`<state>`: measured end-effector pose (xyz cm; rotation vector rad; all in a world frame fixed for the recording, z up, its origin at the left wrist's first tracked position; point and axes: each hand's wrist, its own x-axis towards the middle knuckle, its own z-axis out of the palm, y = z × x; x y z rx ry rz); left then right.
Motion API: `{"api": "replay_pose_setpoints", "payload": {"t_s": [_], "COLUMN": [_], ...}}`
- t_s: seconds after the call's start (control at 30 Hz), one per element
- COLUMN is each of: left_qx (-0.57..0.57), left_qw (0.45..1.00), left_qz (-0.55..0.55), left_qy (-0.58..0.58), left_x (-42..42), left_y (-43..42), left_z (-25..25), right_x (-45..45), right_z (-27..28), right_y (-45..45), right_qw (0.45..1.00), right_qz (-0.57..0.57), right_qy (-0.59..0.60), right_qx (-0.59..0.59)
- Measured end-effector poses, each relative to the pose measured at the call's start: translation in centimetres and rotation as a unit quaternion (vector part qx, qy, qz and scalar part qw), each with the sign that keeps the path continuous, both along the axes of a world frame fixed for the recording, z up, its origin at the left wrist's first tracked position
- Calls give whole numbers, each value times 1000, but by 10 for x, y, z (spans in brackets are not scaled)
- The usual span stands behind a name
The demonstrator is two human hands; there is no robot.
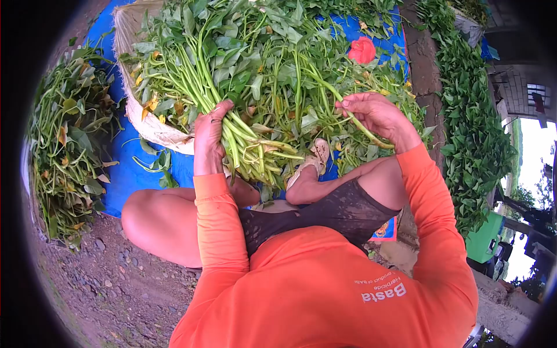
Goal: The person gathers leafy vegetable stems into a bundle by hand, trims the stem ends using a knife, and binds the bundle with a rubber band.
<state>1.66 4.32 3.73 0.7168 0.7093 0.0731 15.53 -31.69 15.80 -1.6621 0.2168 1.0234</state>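
An orange shirt (313, 284) lies nearest, above the folded bare legs. Beyond it, the bundle of stems (200, 87) is long, slim and bright green, leafy at the far end, its paler, uneven butts splayed towards the lap. It runs through the left hand (210, 132), butts jutting out on the inner side, over the leafy heap (272, 78). That hand is closed round the bundle. The single stem (329, 89) slants past the right hand (377, 116), whose thumb and finger seem pinched on it, though the contact is partly hidden.
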Motion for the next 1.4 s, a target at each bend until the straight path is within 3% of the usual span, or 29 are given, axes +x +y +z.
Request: {"api": "replay_pose_setpoints", "payload": {"t_s": [0.1, 0.2, 0.33, 0.37, 0.43, 0.53, 0.63, 0.67, 0.77, 0.83, 0.9, 1.0, 1.13, 1.2, 1.27, 1.33, 1.37, 1.4], "left_qx": [1, 8, 31, 28, 19, 66, 59, 102, 85, 104, 105, 98, 96, 96, 97, 65, 48, 51], "left_qw": [1000, 1000, 999, 998, 997, 995, 994, 991, 993, 991, 991, 991, 993, 992, 992, 997, 998, 998], "left_qz": [-9, -21, -35, -49, -67, -68, -85, -84, -79, -79, -76, -59, -42, -44, -64, -38, -22, -36], "left_qy": [-15, -6, -11, -11, -12, 21, 25, 21, 38, 35, 41, 72, 52, 62, 58, 9, -16, -19], "left_x": [0, 3, 5, 5, 4, -1, -1, -4, -7, -5, -5, -5, 0, 2, 2, -5, -7, -10], "left_y": [-3, -10, -13, -14, -12, -17, -23, -26, -36, -38, -40, -47, -54, -57, -59, -66, -68, -67], "left_z": [0, 0, -16, -16, -18, -17, -24, -14, -15, -19, -21, -15, -35, -44, -44, -40, -38, -41], "right_x": [-21, -26, -18, -13, -8, -6, -13, -13, -26, -17, -15, -18, -42, -56, -77, -91, -95, -96], "right_z": [80, 100, 113, 85, 70, 113, 126, 133, 129, 112, 89, 61, 25, -10, -53, -98, -112, -121], "right_y": [-22, -41, -30, -33, -35, -27, -20, -18, -4, 0, 14, 47, 105, 129, 147, 150, 148, 145], "right_qw": [999, 996, 987, 995, 965, 986, 968, 973, 959, 946, 927, 850, 776, 773, 824, 895, 920, 915], "right_qz": [-3, 27, -50, -41, 108, 5, 55, 58, 34, 38, 37, 15, 8, 26, 62, 103, 78, 77], "right_qy": [-47, -81, -121, -92, -137, -162, -180, -184, -244, -278, -360, -505, -604, -609, -543, -406, -360, -376], "right_qx": [-13, -36, 98, 4, -194, -39, -167, -124, -143, -162, -99, -151, -181, -175, -148, -156, -133, -121]}}
